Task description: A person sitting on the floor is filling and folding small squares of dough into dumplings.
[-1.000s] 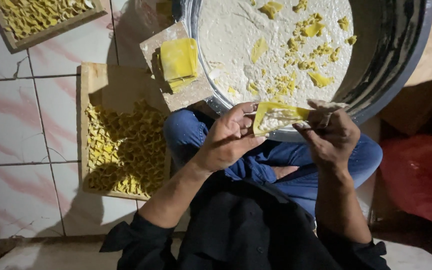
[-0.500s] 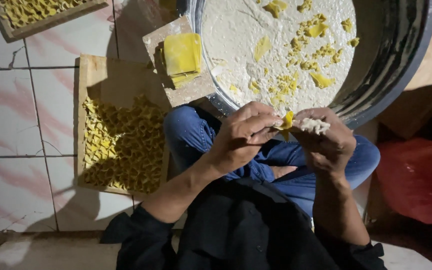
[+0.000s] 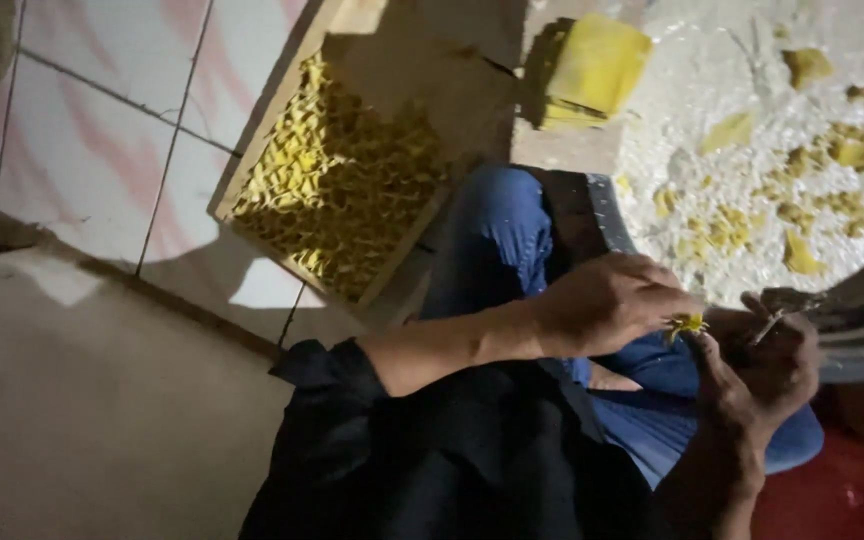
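A small yellow dough piece sits pinched between both hands, above the person's blue lap. The left hand has its fingers closed on it. The right hand curls around it too. Behind them sits a floury round tray, with a wooden tray of folded yellow pieces on the tiled floor.

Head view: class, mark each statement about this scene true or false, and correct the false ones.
1. The left hand pinches a small yellow dough piece. True.
2. The wooden tray is bare. False: it holds many folded yellow pieces.
3. The right hand rests on the floor. False: it is raised over the lap, close to the left hand.
4. A stack of yellow squares lies beside the big floured pan. True.
5. The person wears blue trousers. True.
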